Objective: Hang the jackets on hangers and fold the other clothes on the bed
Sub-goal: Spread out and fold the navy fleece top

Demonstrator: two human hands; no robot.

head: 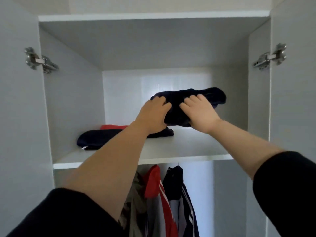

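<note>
I am reaching up into an open white wardrobe. Both hands hold a folded dark navy garment (188, 98) just above the upper shelf (188, 146). My left hand (153, 115) grips its left end and my right hand (199, 113) grips its right side. On the shelf to the left lies another folded dark garment (97, 139) with a folded red one (112, 127) behind it. Below the shelf hang jackets: a red and white one (156, 189), a navy striped one (177, 187) and a camouflage one (135, 194).
The two wardrobe doors stand open, with metal hinges at the left (39, 61) and the right (270, 57). The right half of the upper shelf is bare. A top panel (153, 16) closes the compartment above.
</note>
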